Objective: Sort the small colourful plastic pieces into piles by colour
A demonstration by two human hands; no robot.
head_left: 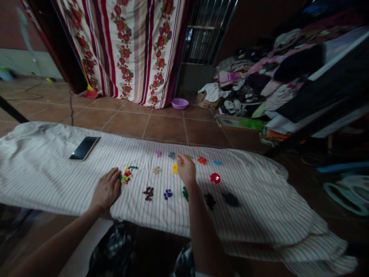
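Observation:
My left hand lies flat on the striped cloth, its fingertips beside a mixed pile of small coloured pieces. Over the sorted piles, my right hand is closed in a pinch; whatever it holds is hidden or too small to name. Next to it are a yellow pile and a grey pile. My right wrist partly covers a green pile. Around these lie pink, beige, maroon, dark blue, orange, light blue, red and black piles.
A phone rests at the left on the striped cloth. Beyond it, a purple basin stands on the tiled floor near a floral curtain. Heaped clothes fill the right side.

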